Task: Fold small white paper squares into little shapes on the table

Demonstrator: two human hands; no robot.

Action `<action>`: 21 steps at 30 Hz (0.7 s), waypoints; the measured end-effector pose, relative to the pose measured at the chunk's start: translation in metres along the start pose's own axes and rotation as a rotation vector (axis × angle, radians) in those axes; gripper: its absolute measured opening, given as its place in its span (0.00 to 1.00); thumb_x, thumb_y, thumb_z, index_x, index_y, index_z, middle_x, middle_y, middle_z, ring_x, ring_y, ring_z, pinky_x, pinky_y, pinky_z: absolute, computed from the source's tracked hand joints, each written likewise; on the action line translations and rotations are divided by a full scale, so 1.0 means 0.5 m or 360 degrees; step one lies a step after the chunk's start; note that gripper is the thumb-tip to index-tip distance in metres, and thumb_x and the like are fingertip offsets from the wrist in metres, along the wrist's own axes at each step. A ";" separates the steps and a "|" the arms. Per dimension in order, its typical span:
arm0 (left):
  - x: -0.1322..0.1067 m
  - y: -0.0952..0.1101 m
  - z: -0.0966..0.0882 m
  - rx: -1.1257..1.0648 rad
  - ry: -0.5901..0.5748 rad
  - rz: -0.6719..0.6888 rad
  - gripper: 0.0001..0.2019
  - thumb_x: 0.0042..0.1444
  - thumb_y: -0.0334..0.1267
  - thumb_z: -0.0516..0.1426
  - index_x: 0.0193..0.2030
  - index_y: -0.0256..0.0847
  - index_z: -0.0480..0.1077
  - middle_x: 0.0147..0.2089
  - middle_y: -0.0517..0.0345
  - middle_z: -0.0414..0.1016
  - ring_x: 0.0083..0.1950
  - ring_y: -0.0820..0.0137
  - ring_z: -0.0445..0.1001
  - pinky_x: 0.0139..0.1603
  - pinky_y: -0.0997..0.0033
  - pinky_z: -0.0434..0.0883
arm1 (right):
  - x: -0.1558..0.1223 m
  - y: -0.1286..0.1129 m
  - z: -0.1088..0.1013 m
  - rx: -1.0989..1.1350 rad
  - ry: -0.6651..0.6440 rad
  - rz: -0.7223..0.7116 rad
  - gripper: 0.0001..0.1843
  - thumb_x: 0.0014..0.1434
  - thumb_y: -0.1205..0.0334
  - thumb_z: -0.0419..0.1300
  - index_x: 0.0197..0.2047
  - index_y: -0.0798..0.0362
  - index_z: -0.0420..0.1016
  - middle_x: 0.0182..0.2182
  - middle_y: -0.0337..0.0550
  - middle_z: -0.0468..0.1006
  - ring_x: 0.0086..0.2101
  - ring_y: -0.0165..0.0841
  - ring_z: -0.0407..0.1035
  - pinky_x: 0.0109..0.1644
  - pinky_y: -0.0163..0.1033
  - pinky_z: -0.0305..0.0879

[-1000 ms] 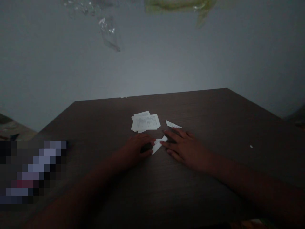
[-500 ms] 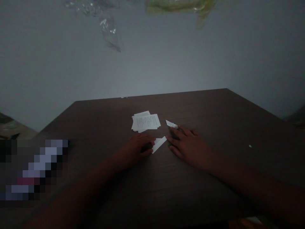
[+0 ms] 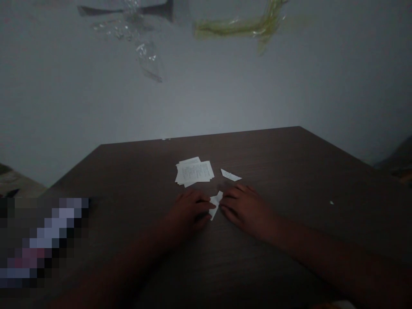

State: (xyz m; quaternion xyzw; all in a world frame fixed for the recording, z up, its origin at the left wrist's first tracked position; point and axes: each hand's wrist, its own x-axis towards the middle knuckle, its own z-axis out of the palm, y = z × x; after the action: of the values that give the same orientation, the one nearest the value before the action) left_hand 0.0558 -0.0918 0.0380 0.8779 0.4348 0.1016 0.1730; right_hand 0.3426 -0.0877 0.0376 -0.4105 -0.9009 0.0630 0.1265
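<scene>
A small folded piece of white paper point(image 3: 213, 209) lies on the table between my hands, its top edge bent up. My left hand point(image 3: 190, 209) is closed at its left side, with the index finger over the paper and the thumb near its lower tip. From the other side, my right hand point(image 3: 247, 209) has its bunched fingertips on the paper's right edge. Just beyond my hands sits a loose stack of printed paper pieces point(image 3: 195, 172). To the right of that stack is a folded paper strip point(image 3: 231, 175) with slanted ends, touched by neither hand.
The dark brown wooden table point(image 3: 273, 150) reaches back to a grey wall point(image 3: 225, 94). Clear plastic point(image 3: 146, 53) and yellowish plastic point(image 3: 231, 29) hang on the wall. A tiny paper scrap point(image 3: 331, 202) lies at the right. A blurred-out object point(image 3: 54, 231) is at the left edge.
My right hand has drawn back from the folded strip and moved left onto the paper. The paper has turned steeper and its top is now bent. My view has tipped up slightly.
</scene>
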 end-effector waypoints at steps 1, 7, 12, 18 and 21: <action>0.000 0.010 0.003 0.0002 -0.0029 -0.0019 0.17 0.78 0.34 0.72 0.68 0.53 0.93 0.71 0.48 0.93 0.75 0.43 0.88 0.84 0.35 0.80 | 0.002 -0.003 0.003 0.0034 -0.0018 0.0000 0.13 0.86 0.62 0.68 0.58 0.47 0.97 0.59 0.55 0.95 0.61 0.56 0.86 0.69 0.63 0.83; -0.001 0.037 0.011 -0.0085 0.0030 -0.0124 0.16 0.74 0.36 0.73 0.65 0.51 0.92 0.67 0.48 0.93 0.72 0.39 0.89 0.82 0.36 0.81 | 0.006 -0.010 0.021 0.0235 0.0033 0.0073 0.03 0.79 0.61 0.76 0.52 0.47 0.93 0.53 0.53 0.93 0.57 0.54 0.86 0.65 0.59 0.83; 0.000 0.034 0.016 -0.0095 0.0075 -0.0141 0.15 0.72 0.37 0.74 0.63 0.53 0.91 0.67 0.50 0.94 0.72 0.39 0.90 0.79 0.33 0.83 | 0.017 0.001 0.029 0.0299 0.0096 0.0304 0.10 0.72 0.60 0.80 0.53 0.48 0.89 0.53 0.53 0.92 0.58 0.56 0.86 0.65 0.58 0.82; 0.001 0.039 0.013 -0.0067 0.0030 -0.0161 0.15 0.73 0.35 0.74 0.64 0.48 0.91 0.69 0.46 0.93 0.73 0.39 0.89 0.82 0.30 0.81 | 0.051 0.045 0.026 0.0314 0.0161 0.0483 0.06 0.74 0.61 0.77 0.49 0.46 0.85 0.51 0.51 0.92 0.52 0.52 0.85 0.60 0.55 0.80; 0.001 0.040 0.010 -0.0053 0.0016 -0.0180 0.16 0.74 0.35 0.73 0.66 0.49 0.91 0.69 0.46 0.93 0.75 0.40 0.89 0.82 0.30 0.81 | 0.060 0.057 0.029 0.0326 0.0173 0.0525 0.07 0.74 0.61 0.78 0.46 0.46 0.85 0.48 0.49 0.91 0.49 0.49 0.84 0.56 0.52 0.78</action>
State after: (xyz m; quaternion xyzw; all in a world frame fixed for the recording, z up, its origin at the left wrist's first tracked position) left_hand 0.0725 -0.1039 0.0412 0.8484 0.4828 0.1034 0.1908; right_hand 0.3404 -0.0466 0.0229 -0.5402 -0.8022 0.1519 0.2040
